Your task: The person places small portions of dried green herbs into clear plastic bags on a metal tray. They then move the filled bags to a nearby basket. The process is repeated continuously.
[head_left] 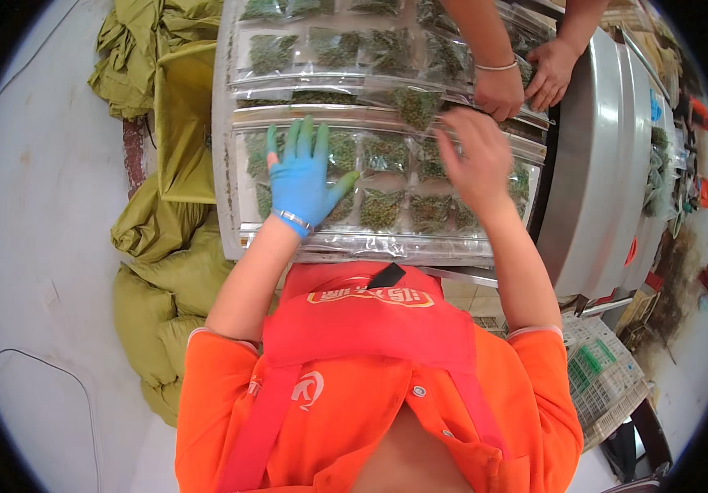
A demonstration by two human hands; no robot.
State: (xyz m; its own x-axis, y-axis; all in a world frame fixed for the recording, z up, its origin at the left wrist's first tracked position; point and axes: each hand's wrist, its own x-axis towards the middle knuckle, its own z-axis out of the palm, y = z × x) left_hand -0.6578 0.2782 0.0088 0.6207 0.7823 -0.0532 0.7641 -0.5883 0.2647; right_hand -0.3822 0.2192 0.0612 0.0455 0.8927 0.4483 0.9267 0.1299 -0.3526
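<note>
My left hand [298, 177], in a blue glove with green-stained fingertips, lies with fingers spread over clear bags of green, grain-like contents. These bags [381, 209] sit in rows in the near metal-edged tray. My right hand [480, 160] is bare and somewhat blurred by motion. Its thumb stands apart from its fingers over the right part of that tray. Close to its fingertips, a filled clear bag [416, 107] lies across the bars between the near and the far rows; whether the fingers touch it is unclear.
Another person's two hands [499, 90] work at the far right of the trays. More filled bags [336, 48] lie in the far rows. A shiny metal machine cover [588, 164] stands at right, a plastic crate [604, 370] below it. Olive-yellow cloth [152, 304] is heaped at left.
</note>
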